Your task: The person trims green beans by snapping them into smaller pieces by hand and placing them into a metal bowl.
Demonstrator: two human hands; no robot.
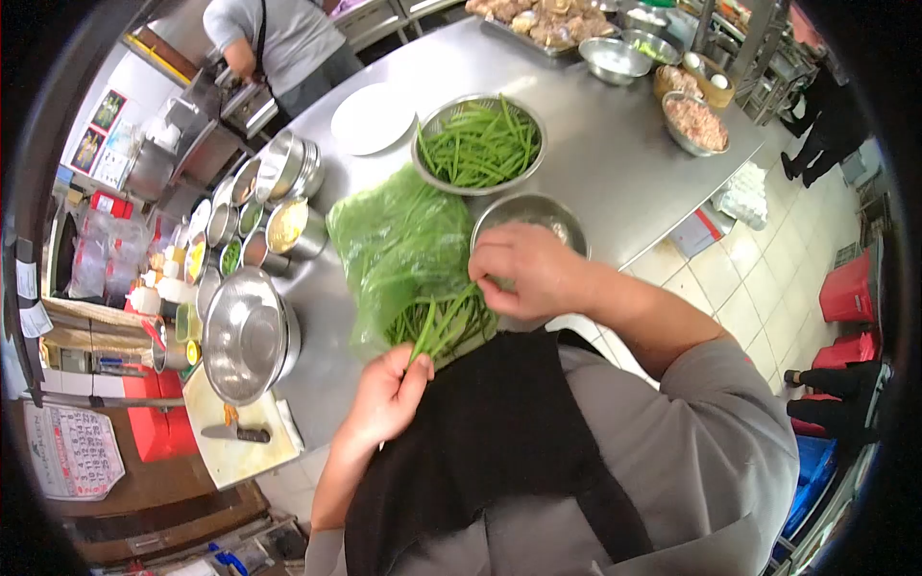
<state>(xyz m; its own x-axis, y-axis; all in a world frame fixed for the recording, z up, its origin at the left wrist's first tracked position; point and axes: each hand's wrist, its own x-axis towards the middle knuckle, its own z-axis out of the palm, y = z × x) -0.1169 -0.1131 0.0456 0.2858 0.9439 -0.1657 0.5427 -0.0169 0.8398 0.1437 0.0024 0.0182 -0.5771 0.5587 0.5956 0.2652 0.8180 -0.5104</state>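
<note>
My left hand (386, 396) is closed around the lower ends of a few green beans (437, 334), which point up and to the right. At their upper tips, the fingers of my right hand (526, 273) are pinched together on a bean end. A steel bowl (543, 204) lies beneath and behind my right hand, its inside partly covered by it. Under the held beans, a clear green-tinted plastic bag (399, 230) rests on the table with more green beans showing at its open end. Beyond it stands a perforated steel colander (420, 158) heaped with green beans.
A white plate (373, 119) lies on the steel table (615, 182). Left are a large steel bowl (245, 331), several steel containers and a knife (235, 434) on a cutting board (226, 466). A bowl of minced meat (695, 125) stands far right. Another person (288, 48) stands across the table.
</note>
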